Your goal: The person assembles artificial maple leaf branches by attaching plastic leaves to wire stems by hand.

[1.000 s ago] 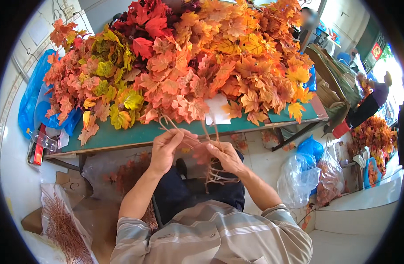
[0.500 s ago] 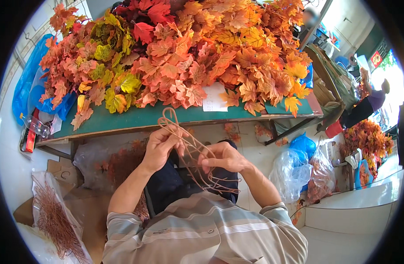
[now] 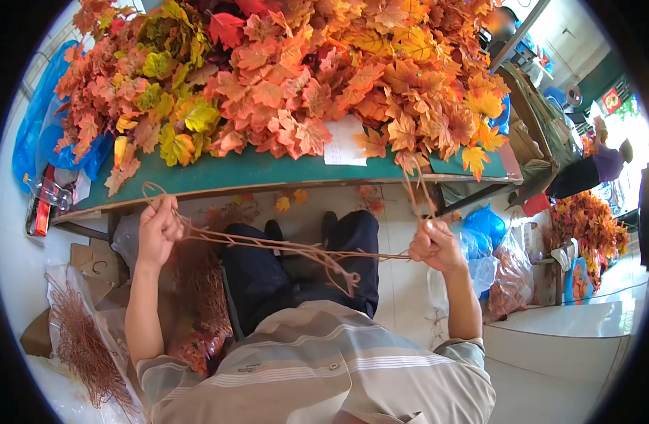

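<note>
At nine and three o'clock, left hand (image 3: pixel 162 230) and right hand (image 3: pixel 437 245) had parted, fingers clamped on now-outstretched brown stems (image 3: pixel 316 250).

Stems (image 3: pixel 307 248) are coloured brown, far leaves (image 3: pixel 289 88) orange and yellow, the near shirt (image 3: pixel 303 374) striped white; shadowed trousers (image 3: pixel 257 268) seem navy.

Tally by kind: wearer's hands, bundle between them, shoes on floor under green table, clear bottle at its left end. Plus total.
Hands (left hand, right hand): 2
Stem bundle, strands too tangled to count: 1
Shoes: 2
Bottle: 1
Total: 6
</note>
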Available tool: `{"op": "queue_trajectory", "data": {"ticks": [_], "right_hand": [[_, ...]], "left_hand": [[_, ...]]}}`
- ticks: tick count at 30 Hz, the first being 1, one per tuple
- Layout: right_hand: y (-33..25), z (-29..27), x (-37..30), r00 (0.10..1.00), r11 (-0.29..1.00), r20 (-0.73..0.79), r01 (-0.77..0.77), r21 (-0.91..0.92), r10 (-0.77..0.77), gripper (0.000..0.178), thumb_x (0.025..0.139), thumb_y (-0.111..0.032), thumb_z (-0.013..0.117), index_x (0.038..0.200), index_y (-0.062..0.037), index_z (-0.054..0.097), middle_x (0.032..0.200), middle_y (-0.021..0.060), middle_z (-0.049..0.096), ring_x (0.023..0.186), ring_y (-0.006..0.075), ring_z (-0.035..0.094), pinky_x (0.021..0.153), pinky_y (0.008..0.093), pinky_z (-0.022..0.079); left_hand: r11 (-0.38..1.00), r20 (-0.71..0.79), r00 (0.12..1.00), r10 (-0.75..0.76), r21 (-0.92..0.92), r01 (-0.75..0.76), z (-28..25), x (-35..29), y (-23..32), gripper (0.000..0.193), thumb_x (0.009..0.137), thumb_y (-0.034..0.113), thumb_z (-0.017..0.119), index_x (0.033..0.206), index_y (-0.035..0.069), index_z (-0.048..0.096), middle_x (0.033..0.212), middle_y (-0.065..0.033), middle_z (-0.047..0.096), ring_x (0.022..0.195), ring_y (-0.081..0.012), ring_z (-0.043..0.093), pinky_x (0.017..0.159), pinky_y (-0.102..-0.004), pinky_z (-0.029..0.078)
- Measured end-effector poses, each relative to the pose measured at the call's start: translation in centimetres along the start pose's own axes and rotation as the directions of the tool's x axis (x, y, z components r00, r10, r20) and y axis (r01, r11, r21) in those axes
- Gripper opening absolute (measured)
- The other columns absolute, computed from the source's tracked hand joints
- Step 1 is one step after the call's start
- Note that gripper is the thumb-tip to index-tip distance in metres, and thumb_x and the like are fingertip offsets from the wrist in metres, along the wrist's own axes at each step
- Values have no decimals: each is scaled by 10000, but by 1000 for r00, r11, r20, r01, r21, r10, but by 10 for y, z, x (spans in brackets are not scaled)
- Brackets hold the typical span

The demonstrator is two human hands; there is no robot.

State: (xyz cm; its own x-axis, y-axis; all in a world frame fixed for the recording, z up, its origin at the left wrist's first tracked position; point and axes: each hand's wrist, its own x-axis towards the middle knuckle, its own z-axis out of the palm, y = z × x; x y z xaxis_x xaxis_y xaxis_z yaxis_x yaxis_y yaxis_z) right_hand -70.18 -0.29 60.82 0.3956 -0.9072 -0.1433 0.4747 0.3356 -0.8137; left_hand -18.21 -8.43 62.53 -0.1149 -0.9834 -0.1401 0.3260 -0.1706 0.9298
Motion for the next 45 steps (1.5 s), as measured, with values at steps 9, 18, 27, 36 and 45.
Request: {"op": "queue_trajectory", "data": {"ticks": [9, 18, 27, 36, 45], "right_hand": [[-26, -57, -40, 809, 975, -569, 16, -224, -144, 299, 968, -304, 488, 738, -115, 457, 500, -80, 276, 426, 45, 281, 416, 246, 243], [31, -98, -17, 883, 944, -468, 179, 278, -30, 309, 1016, -292, 413, 793, -99, 507, 515, -78, 229, 445, 55, 235, 429, 231, 213], [149, -161, -32, 442, 786, -808, -616, 43, 390, 275, 941, -222, 518, 1071, 15, 567, 723, 136, 565, 766, 284, 616, 678, 361, 505], [93, -18, 28, 878, -82, -266, -323, -943, -399, 239, 809, -259, 688, 833, -30, 624, 827, 175, 634, 819, 370, 618, 650, 471, 488], [229, 51, 93, 969, 403, 198, 124, -907, 146, 306, 836, -288, 662, 911, 9, 649, 734, 165, 638, 663, 348, 615, 617, 410, 487]], "left_hand": [[974, -319, 946, 56, 224, 17, -94, 24, -28, 212, 975, 256, 526, 849, 89, 559, 536, 97, 251, 402, -26, 210, 396, -225, 184], [991, -493, 867, -72, 59, 116, -123, 24, -112, 181, 935, 224, 591, 861, 59, 587, 538, 74, 286, 393, -41, 251, 375, -227, 203], [923, -505, 808, -303, 55, 381, -137, -2, -181, 175, 943, 230, 587, 935, 57, 614, 547, 71, 309, 417, -49, 286, 406, -232, 256], [941, -379, 902, -207, 176, 290, -98, 3, -148, 186, 960, 213, 560, 961, 33, 610, 546, 79, 299, 431, -28, 289, 418, -220, 258], [918, -439, 894, -91, 311, 246, -110, 5, -159, 283, 934, 246, 599, 1111, 25, 608, 650, 46, 458, 569, -55, 459, 539, -224, 402]]}}
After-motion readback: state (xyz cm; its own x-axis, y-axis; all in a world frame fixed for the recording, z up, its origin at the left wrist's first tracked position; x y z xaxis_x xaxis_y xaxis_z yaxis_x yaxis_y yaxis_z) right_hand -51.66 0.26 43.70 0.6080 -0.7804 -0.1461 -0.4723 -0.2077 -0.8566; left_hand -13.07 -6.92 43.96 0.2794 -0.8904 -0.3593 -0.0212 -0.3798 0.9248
